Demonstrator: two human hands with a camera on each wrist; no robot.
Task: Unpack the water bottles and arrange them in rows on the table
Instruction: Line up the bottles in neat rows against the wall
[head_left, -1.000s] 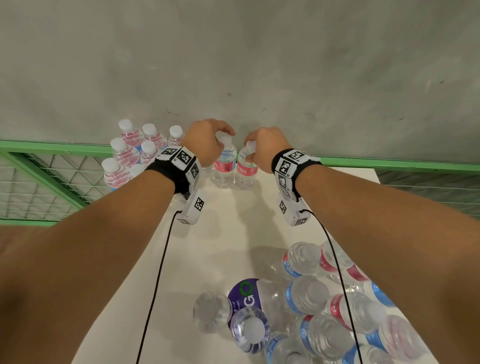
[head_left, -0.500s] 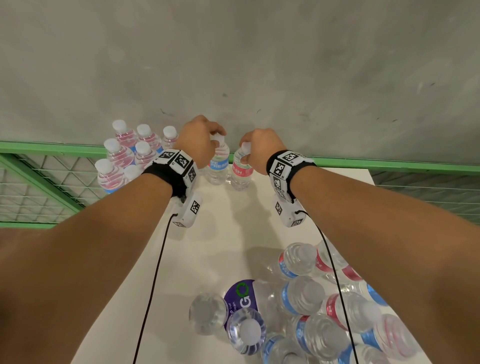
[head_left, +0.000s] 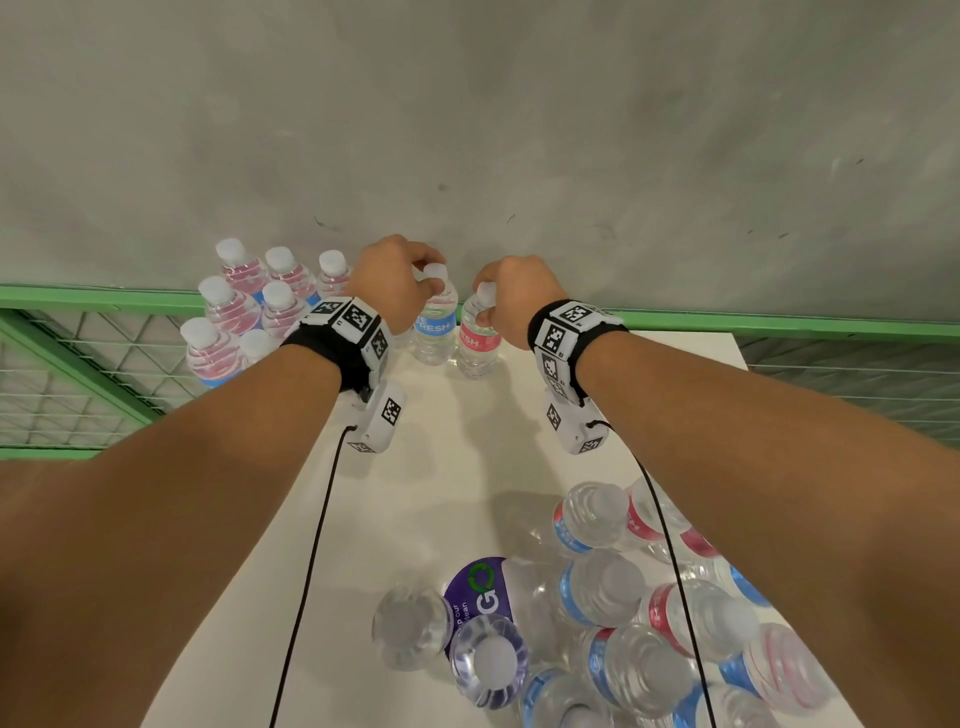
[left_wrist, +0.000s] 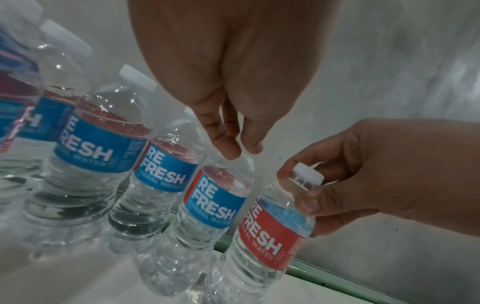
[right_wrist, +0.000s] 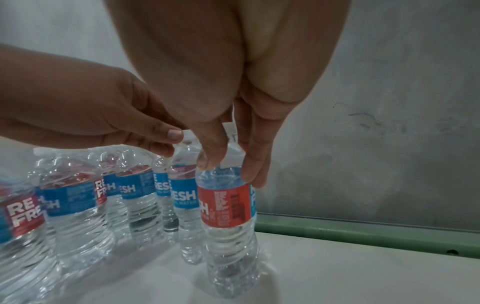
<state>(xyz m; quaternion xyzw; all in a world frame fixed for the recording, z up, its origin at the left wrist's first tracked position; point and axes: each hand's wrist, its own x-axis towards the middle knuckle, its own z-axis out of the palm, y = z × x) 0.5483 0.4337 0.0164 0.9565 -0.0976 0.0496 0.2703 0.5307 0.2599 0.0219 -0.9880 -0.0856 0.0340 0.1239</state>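
Two small clear water bottles stand side by side near the far edge of the white table. My left hand pinches the white cap of the blue-label bottle, also shown in the left wrist view as the blue-label bottle under my left hand. My right hand grips the neck of the red-label bottle just to its right. In the right wrist view my right hand has thumb and fingers around the red-label bottle, which stands upright on the table.
Several upright bottles stand grouped at the table's far left corner. Several more bottles lie in loose clear wrap with a purple label at the near right. A green rail and a grey wall lie just beyond the far edge.
Both hands have shifted slightly left with their bottles. The left bottle has turned so its blue label faces me. Both bottles now stand beside the group.
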